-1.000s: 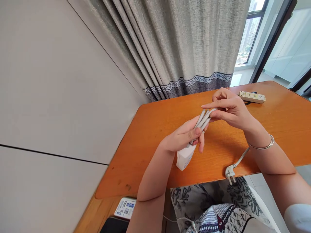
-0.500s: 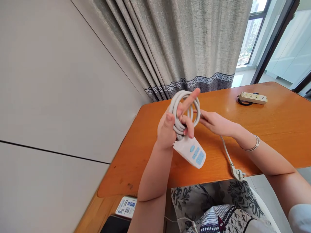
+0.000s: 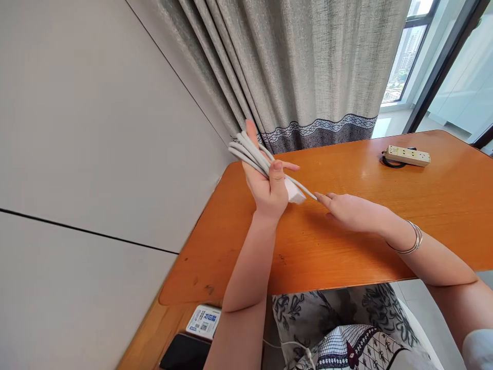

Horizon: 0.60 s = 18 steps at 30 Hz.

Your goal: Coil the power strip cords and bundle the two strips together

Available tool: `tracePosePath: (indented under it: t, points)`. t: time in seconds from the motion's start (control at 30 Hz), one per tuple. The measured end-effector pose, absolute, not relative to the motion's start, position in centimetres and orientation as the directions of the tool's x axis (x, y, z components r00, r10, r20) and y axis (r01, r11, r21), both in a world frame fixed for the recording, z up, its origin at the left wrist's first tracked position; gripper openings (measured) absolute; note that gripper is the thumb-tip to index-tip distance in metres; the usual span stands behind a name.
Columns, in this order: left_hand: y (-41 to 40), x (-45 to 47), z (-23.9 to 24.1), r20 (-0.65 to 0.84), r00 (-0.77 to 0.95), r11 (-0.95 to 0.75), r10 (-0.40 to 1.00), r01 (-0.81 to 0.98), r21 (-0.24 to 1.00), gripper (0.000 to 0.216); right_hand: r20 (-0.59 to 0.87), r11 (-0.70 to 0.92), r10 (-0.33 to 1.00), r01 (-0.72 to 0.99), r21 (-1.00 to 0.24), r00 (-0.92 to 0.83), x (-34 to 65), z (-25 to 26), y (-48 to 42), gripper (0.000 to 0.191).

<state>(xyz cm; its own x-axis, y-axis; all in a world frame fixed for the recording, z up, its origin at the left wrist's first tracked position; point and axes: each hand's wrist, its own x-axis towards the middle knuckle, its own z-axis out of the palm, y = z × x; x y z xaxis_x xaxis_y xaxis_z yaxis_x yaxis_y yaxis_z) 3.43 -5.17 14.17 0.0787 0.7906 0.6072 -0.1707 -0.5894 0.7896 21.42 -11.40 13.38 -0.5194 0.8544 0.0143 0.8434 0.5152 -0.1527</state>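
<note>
My left hand (image 3: 269, 192) is closed round a coiled white power cord (image 3: 248, 151), raised above the table with its thumb across the loops and other fingers stretched out. A white power strip (image 3: 295, 192) hangs just behind that hand, partly hidden, with only one end showing. From the coil a single strand (image 3: 302, 187) runs right to the fingertips of my right hand (image 3: 352, 210), which pinch it low over the tabletop. The cord's plug is hidden from sight.
Another power strip (image 3: 408, 155), cream with a black cord, lies at the table's (image 3: 370, 241) far right. A black phone (image 3: 187, 352) and a white box with a printed label (image 3: 204, 321) rest below the left edge. A grey curtain (image 3: 323, 67) hangs behind; a white wall panel (image 3: 84, 128) borders the left.
My left hand has turned and moved left, tipping the coil edge-on and swinging the power strip behind it. My right hand has shifted slightly right and lower, drawing out a strand. The plug has left view.
</note>
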Motion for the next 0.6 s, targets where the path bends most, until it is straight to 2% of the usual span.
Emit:
tracePosePath:
  t: [0.07, 0.17, 0.27, 0.33, 0.43, 0.5, 0.6]
  points:
    - [-4.1, 2.5, 13.8, 0.604, 0.100, -0.603, 0.791, -0.046, 0.796, 0.065, 0.065, 0.499, 0.865, 0.866, -0.028, -0.497, 20.9, 14.1, -12.2, 0.032]
    - [-3.0, 1.7, 13.5, 0.644, 0.129, -0.655, 0.754, 0.082, 0.751, 0.072, 0.329, 0.446, 0.831, 0.891, 0.085, -0.448, 20.6, 15.0, -13.1, 0.026]
    - [-3.2, 1.8, 13.6, 0.623, 0.235, -0.657, 0.746, 0.110, 0.746, 0.077, 0.611, 0.497, 0.641, 0.858, 0.132, -0.465, 21.0, 15.3, -13.6, 0.033]
    - [-3.8, 2.5, 13.6, 0.573, 0.338, -0.629, 0.747, 0.079, 0.773, 0.080, 0.710, 0.546, 0.518, 0.823, 0.156, -0.478, 21.5, 15.5, -13.7, 0.034]
    - [-5.1, 3.8, 13.4, 0.473, 0.526, -0.522, 0.707, -0.063, 0.851, 0.084, 0.790, 0.572, 0.437, 0.810, 0.126, -0.431, 22.6, 15.9, -13.4, 0.029]
    - [-6.0, 4.5, 13.3, 0.409, 0.664, -0.396, 0.626, -0.181, 0.900, 0.088, 0.818, 0.602, 0.427, 0.796, 0.062, -0.386, 23.2, 16.1, -13.0, 0.027]
    - [-7.0, 5.0, 13.2, 0.309, 0.820, -0.199, 0.481, -0.241, 0.950, 0.071, 0.813, 0.694, 0.452, 0.718, -0.061, -0.368, 24.1, 16.4, -12.0, 0.032]
